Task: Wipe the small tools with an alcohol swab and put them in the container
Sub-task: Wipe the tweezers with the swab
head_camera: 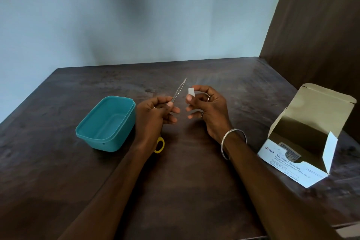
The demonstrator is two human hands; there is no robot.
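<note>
My left hand (155, 116) holds thin metal tweezers (179, 89) by their lower end, tips pointing up and away over the dark table. My right hand (206, 107) pinches a small white alcohol swab (191, 91) between thumb and forefinger, just right of the tweezers and apart from them. The teal plastic container (106, 122) stands open to the left of my left hand, and nothing shows inside it. A yellow loop handle (160, 145), likely of small scissors, peeks out from under my left wrist; the rest of that tool is hidden.
An opened alcohol swab box (303, 142) lies at the right with its flap raised. A brown wooden panel (321, 25) rises at the right behind it. The dark wooden table (185, 181) ends at a pale wall at the back.
</note>
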